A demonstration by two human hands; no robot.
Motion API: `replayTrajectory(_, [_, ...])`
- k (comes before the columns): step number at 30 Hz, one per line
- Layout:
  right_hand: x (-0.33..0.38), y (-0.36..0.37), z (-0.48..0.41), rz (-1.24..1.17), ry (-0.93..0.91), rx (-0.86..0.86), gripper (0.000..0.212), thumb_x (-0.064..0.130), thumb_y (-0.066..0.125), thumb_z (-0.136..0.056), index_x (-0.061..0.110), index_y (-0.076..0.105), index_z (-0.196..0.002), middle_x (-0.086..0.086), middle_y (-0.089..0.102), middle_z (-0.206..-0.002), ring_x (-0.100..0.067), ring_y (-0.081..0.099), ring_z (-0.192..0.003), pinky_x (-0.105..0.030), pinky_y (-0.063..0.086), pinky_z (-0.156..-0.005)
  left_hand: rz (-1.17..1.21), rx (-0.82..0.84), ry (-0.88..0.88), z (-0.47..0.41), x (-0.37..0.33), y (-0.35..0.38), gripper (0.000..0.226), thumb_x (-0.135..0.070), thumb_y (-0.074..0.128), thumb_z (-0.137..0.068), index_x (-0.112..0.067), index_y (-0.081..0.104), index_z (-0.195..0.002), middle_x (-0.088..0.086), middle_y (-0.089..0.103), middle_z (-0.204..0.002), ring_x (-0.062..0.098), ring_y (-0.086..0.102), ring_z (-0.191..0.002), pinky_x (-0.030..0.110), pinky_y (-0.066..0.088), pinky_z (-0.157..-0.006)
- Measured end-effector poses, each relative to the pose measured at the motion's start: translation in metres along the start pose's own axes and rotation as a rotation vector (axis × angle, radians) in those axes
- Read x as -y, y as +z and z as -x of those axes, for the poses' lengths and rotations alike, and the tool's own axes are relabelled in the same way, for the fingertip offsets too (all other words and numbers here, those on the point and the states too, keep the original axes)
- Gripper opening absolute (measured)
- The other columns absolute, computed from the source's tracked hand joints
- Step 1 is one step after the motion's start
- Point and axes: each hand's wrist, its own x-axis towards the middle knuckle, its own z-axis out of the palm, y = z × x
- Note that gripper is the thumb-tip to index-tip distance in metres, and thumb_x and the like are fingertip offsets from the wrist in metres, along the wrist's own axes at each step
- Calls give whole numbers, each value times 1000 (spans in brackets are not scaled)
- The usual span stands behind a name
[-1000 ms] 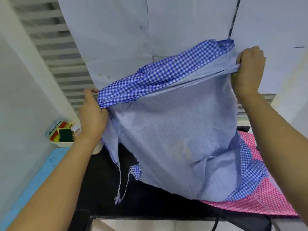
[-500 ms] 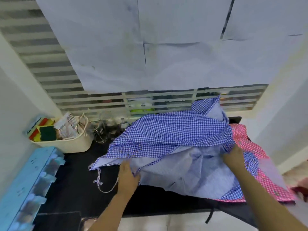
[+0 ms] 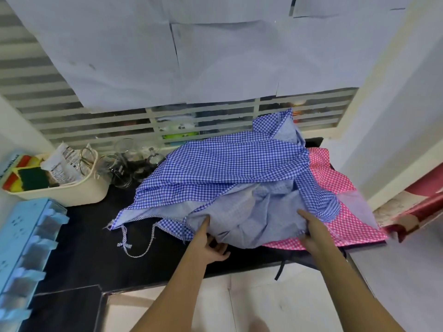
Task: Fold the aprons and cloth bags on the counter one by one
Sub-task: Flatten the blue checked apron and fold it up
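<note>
A blue gingham apron [image 3: 223, 164] lies crumpled on the black counter [image 3: 79, 248], its pale reverse side [image 3: 254, 221] turned up at the near edge. It partly covers a pink gingham apron [image 3: 335, 185] on the right. My left hand [image 3: 208, 243] pinches the near edge of the pale cloth, thumb on top and fingers curled underneath. About a forearm's length to the right, my right hand [image 3: 309, 231] grips the same edge. The blue apron's tie string [image 3: 134, 248] trails loose on the counter to the left.
A cream basket [image 3: 79, 195] with sponges and packets stands at the back left, with glass jars [image 3: 124, 164] beside it. A light blue rack [image 3: 26, 248] runs along the left. A dark strap [image 3: 281, 267] hangs over the counter's front edge.
The blue apron was held up spread in the air and now lies on the counter. Both hands came down and moved to its near edge.
</note>
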Motion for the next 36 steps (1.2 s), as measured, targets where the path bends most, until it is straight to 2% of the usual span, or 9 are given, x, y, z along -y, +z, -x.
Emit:
replayTrajectory(5, [23,5,73,-267,31,504,45,16,95,-16,7,72,-54,-9,67,-57,-19,65,-47,-27,55,-47,215,149,140,18,16,19,69,-55,65,-74,-9,56,-125,18,56,-131,35,55,-109,51,53,-81])
replayTrajectory(8, [13,-20,60,-349,57,477,56,17,89,-41,8,77,-95,-11,72,-104,-28,72,-86,-39,58,-60,258,44,425,32,8,19,30,-27,35,-102,-10,57,-112,13,57,-131,18,58,-78,25,56,-53])
replayTrajectory(12, [0,-42,44,-381,-12,201,69,19,74,-74,6,49,-137,-3,72,-106,-19,71,-91,-30,58,-62,74,-284,636,69,-13,-2,42,-25,58,-93,-4,50,-129,14,56,-131,18,61,-85,29,51,-70])
replayTrajectory(16, [29,-36,74,42,34,196,16,14,51,-94,3,62,-98,-4,71,-64,-17,67,-50,-28,51,-38,-54,-517,882,117,-29,-32,42,-15,62,-90,-3,52,-129,11,63,-116,23,62,-91,22,50,-65])
replayTrajectory(20, [95,-26,113,747,92,485,49,20,53,-92,3,68,-49,-12,63,-50,-18,53,-38,-19,41,-35,-480,-641,717,153,-46,-76,29,-13,64,-89,1,56,-113,18,64,-99,24,56,-73,34,49,-65])
replayTrajectory(24, [92,-15,100,1555,2,468,52,22,44,-97,0,68,-56,-10,64,-53,-19,58,-45,-20,41,-45,-581,-829,586,162,-68,-112,43,-18,63,-89,13,52,-118,29,60,-100,34,57,-77,37,51,-70])
replayTrajectory(27, [65,-7,45,1565,-134,258,38,29,51,-96,3,66,-72,-14,65,-67,-25,63,-58,-27,45,-60,-267,-658,677,149,-75,-105,35,-10,53,-95,5,48,-126,22,62,-78,23,48,-63,21,48,-43])
replayTrajectory(32, [18,-14,-28,1256,-330,20,72,26,77,-80,-4,43,-135,-22,50,-136,-36,50,-122,-37,36,-99,108,-243,653,114,-77,-90,20,-5,39,-101,6,55,-101,8,59,-83,13,55,-68,24,58,-67])
replayTrajectory(36, [-8,-34,-80,830,-26,-51,78,23,87,-62,-8,51,-125,-23,53,-132,-34,60,-104,-49,49,-91,231,-173,632,88,-74,-83,29,-22,36,-104,0,55,-109,16,69,-92,20,67,-95,28,55,-79])
